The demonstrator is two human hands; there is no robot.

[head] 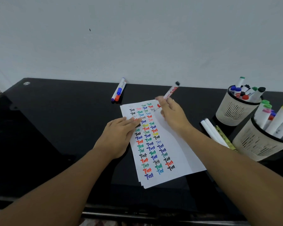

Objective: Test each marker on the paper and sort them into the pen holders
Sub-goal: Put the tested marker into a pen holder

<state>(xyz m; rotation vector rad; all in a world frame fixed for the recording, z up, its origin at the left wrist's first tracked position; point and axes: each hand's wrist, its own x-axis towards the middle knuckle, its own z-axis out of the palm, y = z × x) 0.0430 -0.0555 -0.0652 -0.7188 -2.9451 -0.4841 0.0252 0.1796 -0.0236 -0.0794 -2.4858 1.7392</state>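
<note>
I am testing: my right hand (171, 115) is pinching a marker (171, 92) in its fingers over the paper's (178, 144) top, my left hand (119, 136) pressing flat, fingers together. Next I judge it needs sorting into a pen holder (232, 111).

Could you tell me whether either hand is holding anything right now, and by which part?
The right hand grips a marker by its lower barrel; the left hand only presses the paper.

Two pen holders (235, 110) (258, 144), two hands (118, 136) (173, 115), one paper (173, 152), seven loose markers (119, 91).
</note>
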